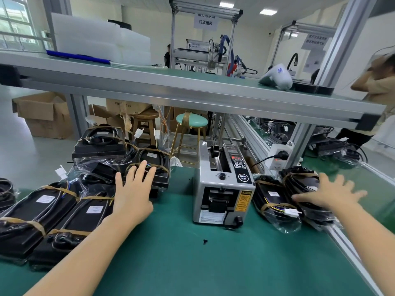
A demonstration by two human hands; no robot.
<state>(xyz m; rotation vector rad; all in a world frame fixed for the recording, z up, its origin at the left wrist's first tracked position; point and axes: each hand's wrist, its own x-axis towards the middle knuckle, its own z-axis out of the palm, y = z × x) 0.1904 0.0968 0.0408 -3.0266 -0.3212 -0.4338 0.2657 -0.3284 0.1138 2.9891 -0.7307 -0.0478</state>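
A grey tape dispenser machine stands in the middle of the green bench mat. To its left lie several black flat units bound with brown tape, some in clear bags. My left hand reaches out with straight fingers, its fingertips over one taped black unit. Right of the machine is a pile of bagged black units with cables. My right hand is spread flat, fingers splayed, on or just above the rightmost bagged unit.
A low aluminium shelf spans the bench at head height, carrying white foam blocks and a white device. A power strip hangs on the post. Stools and cardboard boxes stand behind. A person is at the right.
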